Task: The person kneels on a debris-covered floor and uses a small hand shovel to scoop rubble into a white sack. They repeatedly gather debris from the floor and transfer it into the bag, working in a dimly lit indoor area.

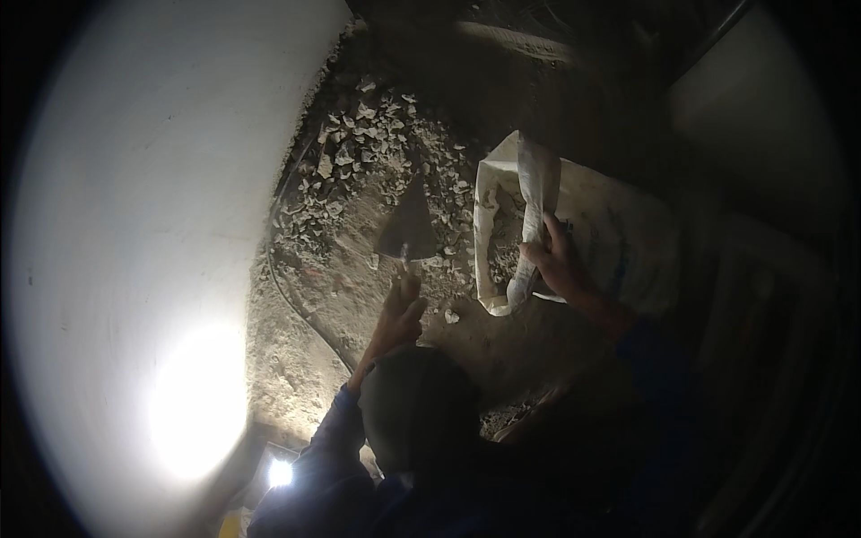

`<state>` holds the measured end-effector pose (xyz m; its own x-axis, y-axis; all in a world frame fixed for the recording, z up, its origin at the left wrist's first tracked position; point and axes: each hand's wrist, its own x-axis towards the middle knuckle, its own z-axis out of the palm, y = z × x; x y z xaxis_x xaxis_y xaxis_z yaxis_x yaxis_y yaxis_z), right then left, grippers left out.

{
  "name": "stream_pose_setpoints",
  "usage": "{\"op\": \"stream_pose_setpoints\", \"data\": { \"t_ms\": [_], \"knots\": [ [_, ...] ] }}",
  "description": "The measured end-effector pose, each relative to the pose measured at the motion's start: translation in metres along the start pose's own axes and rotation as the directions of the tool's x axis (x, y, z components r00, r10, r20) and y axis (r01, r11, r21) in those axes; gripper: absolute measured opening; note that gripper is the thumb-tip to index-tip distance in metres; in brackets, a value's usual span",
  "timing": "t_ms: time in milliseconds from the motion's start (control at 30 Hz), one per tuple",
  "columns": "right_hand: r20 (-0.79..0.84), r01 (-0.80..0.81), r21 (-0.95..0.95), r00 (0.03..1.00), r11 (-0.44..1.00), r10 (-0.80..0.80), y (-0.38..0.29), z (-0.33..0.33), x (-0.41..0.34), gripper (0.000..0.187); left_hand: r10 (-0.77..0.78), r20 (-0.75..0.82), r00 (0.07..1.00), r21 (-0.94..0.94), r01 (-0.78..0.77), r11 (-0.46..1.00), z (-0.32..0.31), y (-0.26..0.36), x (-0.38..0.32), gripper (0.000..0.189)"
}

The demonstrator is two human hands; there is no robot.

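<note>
My left hand (398,319) is closed around the handle of a pointed trowel (407,225), whose blade points away from me over the rubble. To the right, my right hand (555,259) grips the rolled rim of a white woven sack (605,235). The sack lies on its side with its mouth facing left, and some rubble or dirt (504,242) shows inside it. Broken chips and dust, a loose debris heap (366,138), spread over the ground beyond the trowel and between it and the sack.
A pale, smooth wall (155,168) runs along the left. A thin cable (289,299) lies near its foot. A bright lamp (280,473) shines at the lower left. A dark rounded shape (420,410) covers the ground close to me. The right side is very dark.
</note>
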<state>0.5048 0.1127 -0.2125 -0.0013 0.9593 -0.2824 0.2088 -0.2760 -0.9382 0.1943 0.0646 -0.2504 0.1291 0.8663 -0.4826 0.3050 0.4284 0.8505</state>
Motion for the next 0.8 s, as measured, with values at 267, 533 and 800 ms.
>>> {"op": "stream_pose_setpoints", "data": {
  "t_ms": [267, 533, 800],
  "knots": [
    [-0.023, -0.091, -0.111, 0.996, 0.990, 0.089, 0.004, 0.011, 0.017, 0.063, -0.347, 0.064, 0.936, -0.722, 0.283, 0.631, 0.043, -0.028, 0.014, 0.009],
    [-0.043, 0.026, -0.023, 0.999, 0.999, -0.027, 0.004, 0.007, 0.001, 0.062, -0.285, -0.079, 0.955, -0.682, 0.156, 0.714, 0.057, -0.047, 0.012, 0.013],
    [0.035, -0.052, -0.053, 0.998, 0.997, 0.053, -0.004, 0.007, 0.008, 0.062, -0.076, 0.129, 0.989, -0.665, 0.143, 0.733, 0.011, 0.009, 0.210, 0.017]
  ]
}}
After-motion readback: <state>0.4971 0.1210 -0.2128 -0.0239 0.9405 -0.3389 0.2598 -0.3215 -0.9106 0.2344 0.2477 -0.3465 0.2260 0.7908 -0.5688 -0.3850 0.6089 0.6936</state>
